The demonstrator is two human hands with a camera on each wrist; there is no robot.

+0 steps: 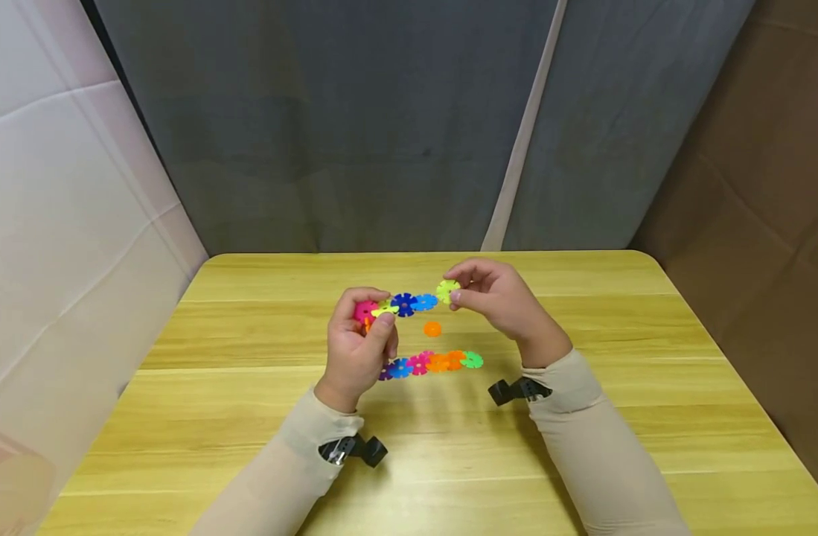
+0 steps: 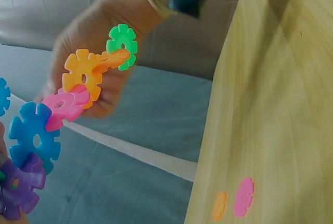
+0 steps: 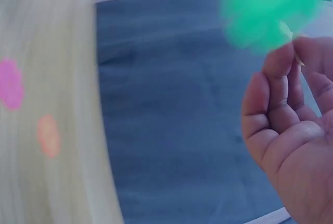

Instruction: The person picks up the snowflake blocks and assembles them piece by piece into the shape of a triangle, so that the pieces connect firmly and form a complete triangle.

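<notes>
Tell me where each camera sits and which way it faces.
Head: above, facing forward and down at the table; left hand and right hand, sleeved, hold a disc chain.
Left wrist: faces along a purple-to-green chain toward the right hand.
Right wrist: faces past its own palm at a blurred green disc.
Shared: both wrist views show a pink disc and orange disc on the table.

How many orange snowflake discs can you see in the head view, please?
3: a loose orange disc lies alone on the table, and two joined orange discs sit in the chain lying nearer the person. Others may be hidden inside the left hand.
</notes>
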